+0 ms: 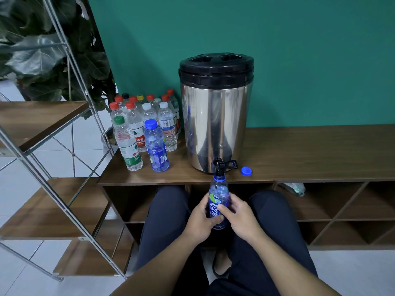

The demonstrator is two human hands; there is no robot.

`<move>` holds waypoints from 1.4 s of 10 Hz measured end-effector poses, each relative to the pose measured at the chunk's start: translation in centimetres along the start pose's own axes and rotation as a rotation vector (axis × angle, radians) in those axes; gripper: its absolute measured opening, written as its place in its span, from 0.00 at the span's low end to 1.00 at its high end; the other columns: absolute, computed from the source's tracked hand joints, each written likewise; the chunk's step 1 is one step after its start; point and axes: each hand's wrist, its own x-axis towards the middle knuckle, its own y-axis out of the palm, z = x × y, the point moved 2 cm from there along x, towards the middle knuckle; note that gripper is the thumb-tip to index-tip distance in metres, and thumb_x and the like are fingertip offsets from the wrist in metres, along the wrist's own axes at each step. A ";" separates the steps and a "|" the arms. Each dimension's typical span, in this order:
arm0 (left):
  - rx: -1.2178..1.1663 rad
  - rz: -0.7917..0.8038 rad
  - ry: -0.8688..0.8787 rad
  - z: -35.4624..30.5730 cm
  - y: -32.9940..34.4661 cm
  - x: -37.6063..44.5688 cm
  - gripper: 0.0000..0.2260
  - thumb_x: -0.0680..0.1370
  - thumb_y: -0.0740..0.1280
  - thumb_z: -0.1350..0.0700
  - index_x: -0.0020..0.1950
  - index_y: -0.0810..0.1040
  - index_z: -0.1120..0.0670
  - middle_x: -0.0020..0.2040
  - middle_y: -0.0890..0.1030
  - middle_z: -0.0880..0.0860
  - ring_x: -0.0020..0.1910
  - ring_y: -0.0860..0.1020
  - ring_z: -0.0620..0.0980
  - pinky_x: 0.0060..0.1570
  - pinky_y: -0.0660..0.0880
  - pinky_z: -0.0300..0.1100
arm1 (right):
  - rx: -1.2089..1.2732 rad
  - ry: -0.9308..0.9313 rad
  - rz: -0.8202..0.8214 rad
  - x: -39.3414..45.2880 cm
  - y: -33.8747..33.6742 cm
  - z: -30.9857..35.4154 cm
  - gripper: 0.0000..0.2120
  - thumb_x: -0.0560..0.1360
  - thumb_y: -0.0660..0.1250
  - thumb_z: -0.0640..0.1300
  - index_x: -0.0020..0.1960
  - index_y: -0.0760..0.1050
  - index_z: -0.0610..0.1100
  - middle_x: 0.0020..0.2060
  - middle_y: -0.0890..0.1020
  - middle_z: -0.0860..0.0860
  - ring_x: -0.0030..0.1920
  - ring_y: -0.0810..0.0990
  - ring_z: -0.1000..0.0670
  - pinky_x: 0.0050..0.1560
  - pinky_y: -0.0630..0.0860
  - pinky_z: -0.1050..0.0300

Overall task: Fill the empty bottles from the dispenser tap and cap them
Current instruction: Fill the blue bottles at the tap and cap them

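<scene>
Spanning the back of the scene, a green wall (299, 50) rises behind a long wooden bench (310, 152) with open cubbies below. At the left stands a metal-framed shelf (42, 122) with wooden boards, and a leafy plant (42, 50) shows behind it. On the bench sits a steel dispenser (215, 116) with a black lid (216, 67), its black tap (219, 164) reaching out over the front edge. To the dispenser's left stands a cluster of capped bottles (147, 122), mostly clear with red, white, green and yellow caps, with one blue bottle at the front. The person's dark-trousered knees (168, 210) flank the middle. Between them, just in front of the bench edge, an uncapped blue bottle (218, 201) is held upright with its mouth right under the tap. Both hands wrap it: the left hand (199, 221) grips the lower body with its thumb across the label, and the right hand (239, 216) curls round the other side, thumb on the label too. A loose blue cap (246, 171) lies on the bench just right of the tap.
</scene>
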 end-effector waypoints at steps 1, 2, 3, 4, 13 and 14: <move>-0.005 -0.001 0.005 0.0 0.0 0.0 0.34 0.78 0.76 0.70 0.80 0.74 0.47 0.68 0.86 0.49 0.68 0.84 0.50 0.73 0.79 0.53 | -0.003 0.001 0.000 0.0 0.0 0.0 0.18 0.84 0.74 0.38 0.72 0.81 0.51 0.62 0.89 0.52 0.64 0.88 0.50 0.71 0.82 0.42; -0.013 0.001 0.009 0.0 0.0 0.0 0.34 0.78 0.76 0.70 0.80 0.74 0.48 0.68 0.86 0.50 0.68 0.84 0.50 0.72 0.79 0.49 | -0.006 -0.002 -0.005 0.0 0.0 -0.1 0.18 0.84 0.74 0.37 0.71 0.81 0.50 0.62 0.89 0.52 0.64 0.88 0.50 0.71 0.82 0.41; -0.031 0.001 0.003 0.0 0.1 0.0 0.34 0.78 0.75 0.72 0.80 0.74 0.50 0.68 0.86 0.50 0.68 0.84 0.50 0.70 0.79 0.44 | -0.007 -0.002 -0.002 0.1 0.0 -0.2 0.18 0.84 0.74 0.38 0.71 0.81 0.50 0.62 0.89 0.52 0.64 0.88 0.49 0.71 0.82 0.40; -0.027 0.002 0.002 0.0 0.1 0.0 0.34 0.78 0.75 0.72 0.80 0.74 0.50 0.67 0.86 0.49 0.68 0.84 0.49 0.70 0.79 0.43 | -0.009 -0.004 0.000 0.1 0.0 -0.2 0.17 0.84 0.74 0.38 0.71 0.81 0.50 0.62 0.89 0.52 0.64 0.88 0.49 0.71 0.82 0.40; -0.002 0.000 -0.002 -0.4 0.0 -0.3 0.35 0.79 0.76 0.70 0.81 0.73 0.47 0.67 0.86 0.47 0.68 0.84 0.47 0.71 0.79 0.45 | 0.001 -0.004 -0.001 0.0 0.1 -0.1 0.17 0.84 0.74 0.38 0.71 0.82 0.50 0.61 0.89 0.51 0.63 0.88 0.49 0.70 0.82 0.40; 0.006 0.001 -0.007 -0.3 0.0 -0.2 0.35 0.79 0.76 0.70 0.82 0.73 0.47 0.68 0.86 0.47 0.68 0.84 0.47 0.72 0.79 0.47 | -0.002 -0.003 -0.002 0.0 0.1 -0.2 0.17 0.84 0.74 0.38 0.71 0.82 0.50 0.61 0.90 0.51 0.63 0.88 0.49 0.70 0.82 0.40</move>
